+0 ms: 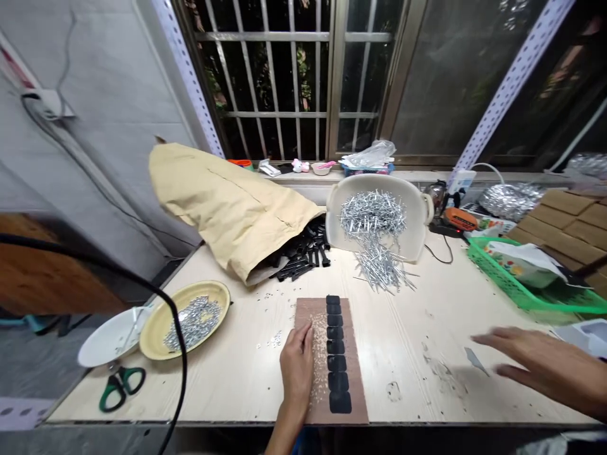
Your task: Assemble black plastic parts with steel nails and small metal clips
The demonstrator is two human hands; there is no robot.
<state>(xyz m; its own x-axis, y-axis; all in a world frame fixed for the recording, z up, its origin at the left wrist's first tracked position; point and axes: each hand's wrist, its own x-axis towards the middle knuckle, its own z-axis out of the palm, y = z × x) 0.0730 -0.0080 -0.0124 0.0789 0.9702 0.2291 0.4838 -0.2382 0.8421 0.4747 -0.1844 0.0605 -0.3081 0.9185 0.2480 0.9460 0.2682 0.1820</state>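
Observation:
My left hand (296,363) lies flat with fingers together on a brown board (353,354) near the table's front edge. The board carries a column of several black pads (336,354) and a scatter of tiny metal bits. My right hand (540,360) hovers over the table at the right, fingers stretched out and apart, holding nothing. A small grey blade-like piece (474,360) lies just left of its fingertips.
A tilted cream tray (417,202) spills silver pins (379,243). A tan paper sack (227,202) spills black parts (303,253). A yellow plate (161,322) of small metal pieces, a white dish (102,341), green-handled scissors (118,385) at left. Green basket (526,291) at right.

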